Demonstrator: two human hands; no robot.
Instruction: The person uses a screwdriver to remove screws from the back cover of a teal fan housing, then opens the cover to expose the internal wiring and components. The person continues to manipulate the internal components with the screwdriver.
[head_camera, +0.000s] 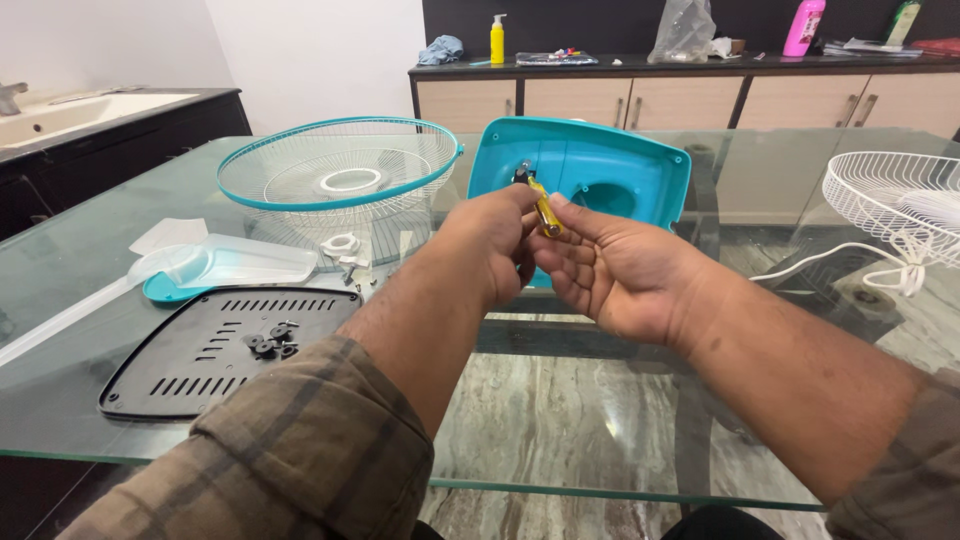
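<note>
Your left hand (495, 245) and right hand (610, 265) both pinch a small yellow tool (545, 210), over the middle of the glass surface (560, 400), just in front of the teal fan base (585, 175).

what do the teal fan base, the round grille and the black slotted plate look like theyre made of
Teal fan base: apparently moulded plastic, smooth with a soft sheen. Round grille: thin wire, probably coated metal, with a teal rim that looks plastic. Black slotted plate: matte black, likely plastic, with neatly formed vents.
</note>
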